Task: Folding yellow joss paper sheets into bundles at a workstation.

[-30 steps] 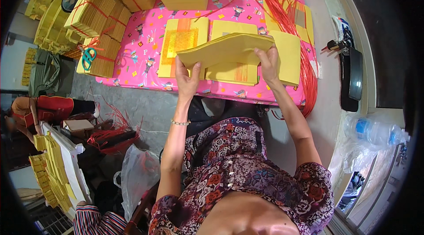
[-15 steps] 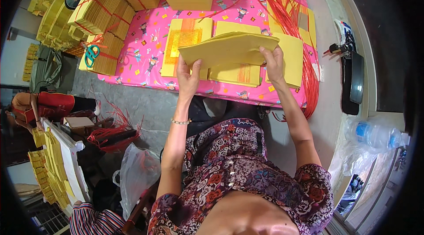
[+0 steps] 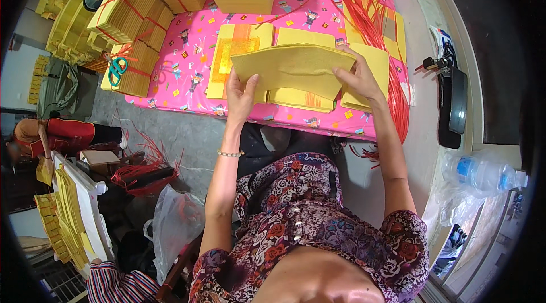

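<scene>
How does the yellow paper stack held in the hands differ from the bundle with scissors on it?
The held stack is lifted above the pink table by the left hand and right hand; the bundle rests at the table's left edge. The held stack is loose and thin; the bundle is thick and tied with red string. Only the bundle carries scissors. Both are yellow paper.

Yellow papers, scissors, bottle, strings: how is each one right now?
left hand: gripping the paper stack's left end.
right hand: gripping its right end.
yellow paper stack: lifted above the table, bowed.
tied bundles: stacked, bound with red string.
scissors: lying on a bundle.
red strings: loose, draped over the pink table.
water bottle: lying sideways.
</scene>
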Action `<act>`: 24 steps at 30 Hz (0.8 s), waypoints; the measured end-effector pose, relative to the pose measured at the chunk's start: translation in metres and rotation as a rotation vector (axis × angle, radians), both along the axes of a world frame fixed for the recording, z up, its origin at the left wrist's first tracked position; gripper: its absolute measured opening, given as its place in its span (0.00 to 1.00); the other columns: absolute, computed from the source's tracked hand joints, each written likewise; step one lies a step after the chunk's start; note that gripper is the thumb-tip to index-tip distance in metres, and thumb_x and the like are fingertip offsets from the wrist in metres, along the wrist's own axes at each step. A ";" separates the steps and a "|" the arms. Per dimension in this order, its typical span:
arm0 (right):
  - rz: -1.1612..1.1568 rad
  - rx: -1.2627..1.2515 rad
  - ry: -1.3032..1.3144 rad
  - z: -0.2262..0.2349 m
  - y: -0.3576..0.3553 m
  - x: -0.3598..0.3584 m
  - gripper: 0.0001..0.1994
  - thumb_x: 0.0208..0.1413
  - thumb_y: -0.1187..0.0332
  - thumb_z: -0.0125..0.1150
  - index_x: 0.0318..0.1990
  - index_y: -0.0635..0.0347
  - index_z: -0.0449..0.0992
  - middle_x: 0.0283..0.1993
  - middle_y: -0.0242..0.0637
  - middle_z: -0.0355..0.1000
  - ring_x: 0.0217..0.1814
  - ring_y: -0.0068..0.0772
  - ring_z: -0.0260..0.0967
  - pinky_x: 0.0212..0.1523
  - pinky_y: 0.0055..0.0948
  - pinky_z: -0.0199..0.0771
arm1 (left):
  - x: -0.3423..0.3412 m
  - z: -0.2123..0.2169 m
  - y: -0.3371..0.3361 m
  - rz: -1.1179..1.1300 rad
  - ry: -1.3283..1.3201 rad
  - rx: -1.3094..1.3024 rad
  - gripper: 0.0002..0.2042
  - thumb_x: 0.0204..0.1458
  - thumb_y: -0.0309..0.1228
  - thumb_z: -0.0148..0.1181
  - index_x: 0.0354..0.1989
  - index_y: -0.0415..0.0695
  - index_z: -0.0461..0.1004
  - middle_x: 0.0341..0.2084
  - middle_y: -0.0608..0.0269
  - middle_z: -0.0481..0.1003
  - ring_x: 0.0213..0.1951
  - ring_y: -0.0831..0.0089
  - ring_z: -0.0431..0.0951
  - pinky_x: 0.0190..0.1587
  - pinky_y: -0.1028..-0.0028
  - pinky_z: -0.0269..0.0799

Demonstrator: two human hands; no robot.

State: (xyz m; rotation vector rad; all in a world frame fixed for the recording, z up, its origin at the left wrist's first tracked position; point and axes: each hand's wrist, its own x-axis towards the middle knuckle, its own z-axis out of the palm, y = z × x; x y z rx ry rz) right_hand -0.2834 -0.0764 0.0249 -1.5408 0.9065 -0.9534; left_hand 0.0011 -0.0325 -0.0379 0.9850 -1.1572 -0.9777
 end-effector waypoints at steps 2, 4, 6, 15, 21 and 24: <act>0.057 0.048 0.038 0.002 0.001 -0.001 0.15 0.50 0.71 0.58 0.46 0.64 0.66 0.38 0.29 0.69 0.41 0.17 0.63 0.44 0.21 0.65 | -0.003 0.002 0.002 0.011 0.013 0.001 0.20 0.54 0.20 0.53 0.56 0.38 0.61 0.47 0.62 0.70 0.48 0.76 0.70 0.51 0.76 0.65; 0.109 -0.025 0.220 0.002 0.003 0.001 0.20 0.50 0.68 0.61 0.50 0.64 0.66 0.40 0.30 0.69 0.42 0.19 0.63 0.44 0.22 0.65 | -0.003 0.002 0.001 0.020 0.026 0.001 0.20 0.54 0.20 0.53 0.56 0.37 0.62 0.47 0.62 0.70 0.48 0.76 0.70 0.50 0.76 0.65; 0.115 0.096 0.188 0.005 0.006 0.000 0.22 0.50 0.66 0.62 0.52 0.64 0.66 0.42 0.30 0.69 0.44 0.19 0.63 0.46 0.22 0.65 | -0.002 0.003 0.001 0.026 0.034 -0.035 0.19 0.54 0.20 0.54 0.55 0.38 0.63 0.45 0.62 0.71 0.47 0.77 0.71 0.50 0.76 0.66; 0.058 0.263 -0.074 0.009 0.015 -0.014 0.26 0.52 0.66 0.61 0.57 0.66 0.62 0.52 0.38 0.67 0.52 0.29 0.66 0.50 0.28 0.67 | 0.012 0.063 0.020 -0.215 0.145 0.225 0.21 0.49 0.19 0.59 0.53 0.35 0.65 0.44 0.59 0.74 0.46 0.76 0.73 0.50 0.76 0.67; 0.134 0.617 -0.469 0.014 0.023 -0.006 0.29 0.53 0.68 0.59 0.60 0.66 0.56 0.57 0.43 0.64 0.56 0.34 0.66 0.55 0.32 0.68 | 0.017 0.073 0.024 -0.389 0.372 0.443 0.23 0.48 0.19 0.58 0.55 0.35 0.64 0.45 0.57 0.74 0.48 0.74 0.74 0.51 0.75 0.67; 0.190 0.668 -0.561 0.007 0.027 -0.012 0.29 0.52 0.69 0.60 0.61 0.66 0.56 0.57 0.44 0.64 0.57 0.35 0.66 0.56 0.33 0.68 | 0.013 0.072 0.024 -0.476 0.560 0.489 0.24 0.49 0.19 0.56 0.56 0.35 0.62 0.47 0.57 0.73 0.49 0.72 0.73 0.53 0.74 0.66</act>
